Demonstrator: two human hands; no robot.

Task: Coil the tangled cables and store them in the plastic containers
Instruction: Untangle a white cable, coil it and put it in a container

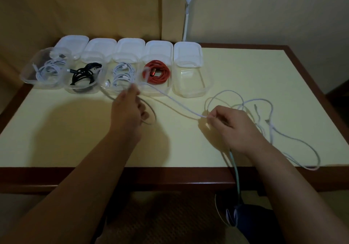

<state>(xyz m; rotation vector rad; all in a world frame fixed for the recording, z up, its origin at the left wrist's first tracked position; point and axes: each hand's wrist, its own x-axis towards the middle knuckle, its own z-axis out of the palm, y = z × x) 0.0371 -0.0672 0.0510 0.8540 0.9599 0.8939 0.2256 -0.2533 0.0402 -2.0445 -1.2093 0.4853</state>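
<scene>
head: both hands (130, 107) pinch white cable (170, 97).

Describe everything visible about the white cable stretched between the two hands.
The white cable is thin, smooth and looks plastic-coated. It runs nearly straight above the table, from the left hand near the containers to the right hand, which pinches it at the fingertips. Past that grip it joins a loose tangle of loops at the table's right side.
</scene>
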